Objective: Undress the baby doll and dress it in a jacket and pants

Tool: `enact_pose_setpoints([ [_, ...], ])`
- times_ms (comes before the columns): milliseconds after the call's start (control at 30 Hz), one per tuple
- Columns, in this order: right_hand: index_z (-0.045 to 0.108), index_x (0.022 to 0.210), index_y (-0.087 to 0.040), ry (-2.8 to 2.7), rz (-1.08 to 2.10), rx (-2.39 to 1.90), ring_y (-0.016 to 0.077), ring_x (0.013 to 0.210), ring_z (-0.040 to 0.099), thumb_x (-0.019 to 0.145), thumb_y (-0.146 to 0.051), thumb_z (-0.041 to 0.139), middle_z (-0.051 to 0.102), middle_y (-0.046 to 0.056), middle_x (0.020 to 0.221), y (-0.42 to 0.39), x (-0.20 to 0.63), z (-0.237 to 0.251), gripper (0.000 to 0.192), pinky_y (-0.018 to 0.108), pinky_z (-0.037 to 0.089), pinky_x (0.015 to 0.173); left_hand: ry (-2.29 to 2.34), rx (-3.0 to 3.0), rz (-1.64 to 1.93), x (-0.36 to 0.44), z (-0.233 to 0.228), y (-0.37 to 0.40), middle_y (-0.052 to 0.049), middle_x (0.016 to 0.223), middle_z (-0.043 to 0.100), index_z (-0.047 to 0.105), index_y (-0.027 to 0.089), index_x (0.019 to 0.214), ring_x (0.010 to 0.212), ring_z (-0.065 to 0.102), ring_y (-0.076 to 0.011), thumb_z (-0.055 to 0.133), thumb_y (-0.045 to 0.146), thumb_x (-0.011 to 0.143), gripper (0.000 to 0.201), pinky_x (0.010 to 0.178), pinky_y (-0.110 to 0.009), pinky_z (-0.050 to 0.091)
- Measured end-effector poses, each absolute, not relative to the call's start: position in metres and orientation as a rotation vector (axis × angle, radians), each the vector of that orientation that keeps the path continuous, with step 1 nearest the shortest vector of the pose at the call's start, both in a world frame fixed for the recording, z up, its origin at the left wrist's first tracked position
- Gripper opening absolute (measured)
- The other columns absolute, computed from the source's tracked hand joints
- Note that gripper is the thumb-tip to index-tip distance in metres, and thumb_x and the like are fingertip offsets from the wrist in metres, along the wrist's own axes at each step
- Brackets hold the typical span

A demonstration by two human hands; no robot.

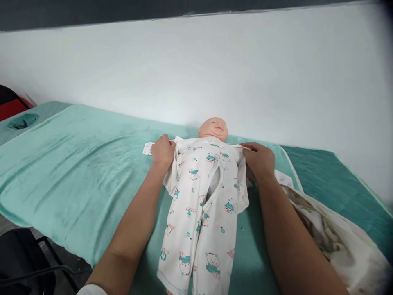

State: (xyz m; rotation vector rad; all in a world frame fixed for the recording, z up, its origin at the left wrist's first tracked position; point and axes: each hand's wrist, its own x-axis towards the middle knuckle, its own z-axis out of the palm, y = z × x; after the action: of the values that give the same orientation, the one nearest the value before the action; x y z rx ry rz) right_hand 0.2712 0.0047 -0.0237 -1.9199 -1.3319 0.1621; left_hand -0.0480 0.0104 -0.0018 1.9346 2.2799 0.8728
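A baby doll (214, 128) lies on its back, its bare head toward the wall. White baby clothes (192, 209) with teal cat and house prints cover its body; the trouser legs run toward me, with an open slit at the crotch. My left hand (163, 150) is closed on the white cloth at one upper side, near the doll's shoulder. On the opposite side, my right hand (259, 159) pinches the upper edge of the cloth between thumb and fingers. A printed sleeve end (147, 148) sticks out beyond my left hand. Which layer each hand grips is hard to tell.
The doll rests on a padded table with a light green cover (76, 164), against a white wall (196, 73). A patterned blanket (340, 233) lies bunched at the right. A dark chair (24, 262) and a cable stand at the lower left.
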Motion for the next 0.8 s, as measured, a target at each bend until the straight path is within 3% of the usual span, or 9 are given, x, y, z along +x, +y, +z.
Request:
enact_pose_setpoints([
  [100,0.076,0.104,-0.021,-1.463,-0.014,-1.727,0.0274,0.104,0.066,0.077,-0.018,0.049,0.074,0.010,0.110,-0.001,0.265,-0.020,0.039,0.048,0.049,0.098,2.121,2.127,0.917,-0.047,0.003,0.006,-0.013,0.106,0.071,0.059,0.020,0.102,0.098,0.066,-0.0297,0.043,0.015,0.090,0.021,0.085,-0.042,0.046],
  [233,0.072,0.110,-0.021,-1.672,-0.166,-1.368,0.0266,0.126,0.056,0.086,-0.017,0.044,0.066,0.010,0.131,-0.023,0.233,0.000,0.037,0.048,0.041,0.110,1.555,2.510,0.990,-0.041,0.008,-0.002,-0.005,0.130,0.066,0.059,0.023,0.120,0.126,0.056,-0.0215,0.039,0.002,0.082,0.048,0.110,-0.040,0.036],
  [300,0.070,0.112,-0.024,-1.741,0.001,-1.270,0.0248,0.121,0.060,0.091,-0.021,0.043,0.068,0.008,0.128,-0.031,0.219,0.010,0.035,0.045,0.045,0.106,1.412,2.554,0.910,-0.039,0.009,-0.004,-0.004,0.137,0.062,0.056,0.024,0.129,0.132,0.051,-0.0197,0.040,0.002,0.081,0.056,0.116,-0.041,0.030],
  [433,0.065,0.120,-0.024,-1.789,0.298,-1.305,0.0252,0.113,0.063,0.094,-0.029,0.040,0.070,0.008,0.122,-0.032,0.214,0.009,0.037,0.045,0.049,0.100,1.485,2.511,0.738,-0.037,0.006,-0.005,-0.007,0.145,0.056,0.051,0.025,0.139,0.139,0.045,-0.0241,0.043,0.005,0.083,0.060,0.120,-0.050,0.023],
  [633,0.065,0.119,-0.023,-1.995,0.114,-1.862,0.0322,0.107,0.064,0.079,-0.014,0.045,0.071,0.012,0.115,-0.028,0.240,0.001,0.045,0.047,0.047,0.092,1.622,2.528,0.639,-0.039,0.004,-0.005,-0.007,0.146,0.056,0.044,0.027,0.147,0.138,0.045,-0.0266,0.041,0.007,0.086,0.065,0.119,-0.056,0.022],
  [800,0.066,0.120,-0.024,-1.905,0.227,-2.053,0.0312,0.108,0.064,0.084,-0.018,0.039,0.070,0.011,0.120,-0.028,0.256,-0.001,0.046,0.041,0.048,0.087,1.801,2.384,0.602,-0.050,0.001,-0.002,-0.002,0.145,0.057,0.043,0.028,0.150,0.130,0.053,-0.0219,0.038,0.003,0.083,0.072,0.118,-0.046,0.029],
])
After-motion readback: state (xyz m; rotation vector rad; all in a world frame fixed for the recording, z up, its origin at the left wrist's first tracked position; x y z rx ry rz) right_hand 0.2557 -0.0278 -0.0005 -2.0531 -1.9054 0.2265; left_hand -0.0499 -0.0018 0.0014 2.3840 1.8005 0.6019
